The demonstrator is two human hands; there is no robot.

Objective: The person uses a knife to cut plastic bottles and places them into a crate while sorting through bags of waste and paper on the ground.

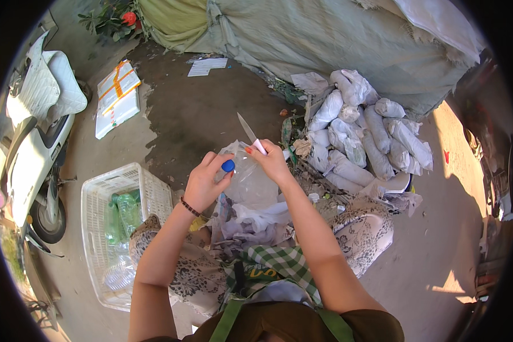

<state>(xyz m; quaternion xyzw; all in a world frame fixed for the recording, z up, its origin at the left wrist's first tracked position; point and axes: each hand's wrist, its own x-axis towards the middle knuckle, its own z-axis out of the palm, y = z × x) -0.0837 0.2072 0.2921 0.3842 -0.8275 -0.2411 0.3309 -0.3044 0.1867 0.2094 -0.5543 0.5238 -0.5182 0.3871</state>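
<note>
My left hand (205, 181), with a dark beaded bracelet at its wrist, grips a blue screw cap (228, 166) between thumb and fingers. Whether a bottle neck sits beneath the cap, I cannot tell. In my right hand (273, 162) is a small knife, its pale pink handle (260, 146) under my thumb. The knife's blade (246, 128) points up and away to the left. Below and between the hands lies a clear plastic bag (254, 184). Crumpled whitish plastic (260, 218) is heaped between my knees.
To the left stands a white plastic crate (143, 188) holding green bottles (124, 211) and clear plastic (119, 273). A pile of filled white bags (363, 132) is at right. Farther off are a taped foam box (117, 100), a scooter (38, 149) and a hanging tarp (308, 42).
</note>
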